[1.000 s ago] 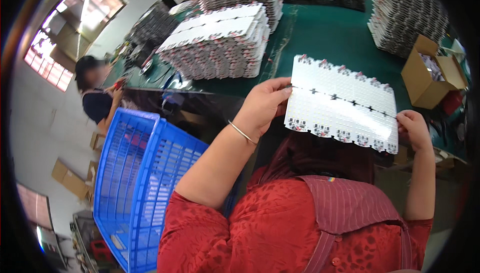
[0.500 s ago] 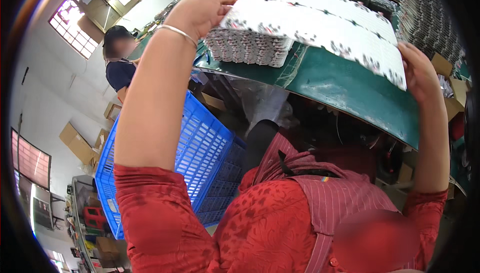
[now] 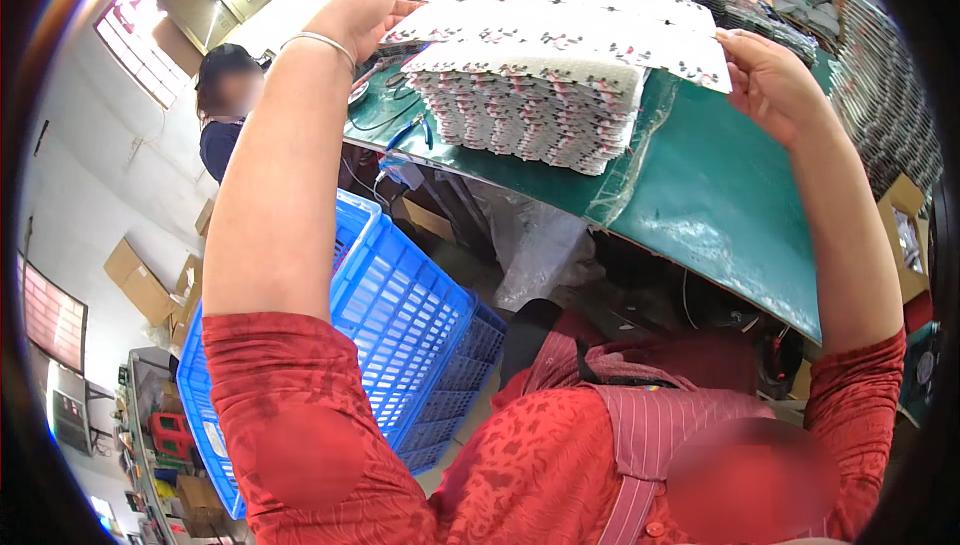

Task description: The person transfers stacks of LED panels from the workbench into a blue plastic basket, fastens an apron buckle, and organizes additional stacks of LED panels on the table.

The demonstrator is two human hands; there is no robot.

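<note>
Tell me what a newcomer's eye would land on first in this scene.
First, the two raised hands, left hand and right hand, gripping a white printed sheet by its ends over a tall stack of like sheets on the green table. Next, the bright blue slatted crate below the left arm, beside the table. At far left stands another person in dark clothing.

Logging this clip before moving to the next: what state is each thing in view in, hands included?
Left hand: raised, gripping the left edge of the sheet.
Right hand: raised, gripping the sheet's right edge.
White printed scallop-edged card sheet: held flat, just above the stack.
Stack of matching white sheets: piled on the table.
Green-topped table: holds the stack.
Blue slatted plastic crate: tilted beside the table; contents not visible.
</note>
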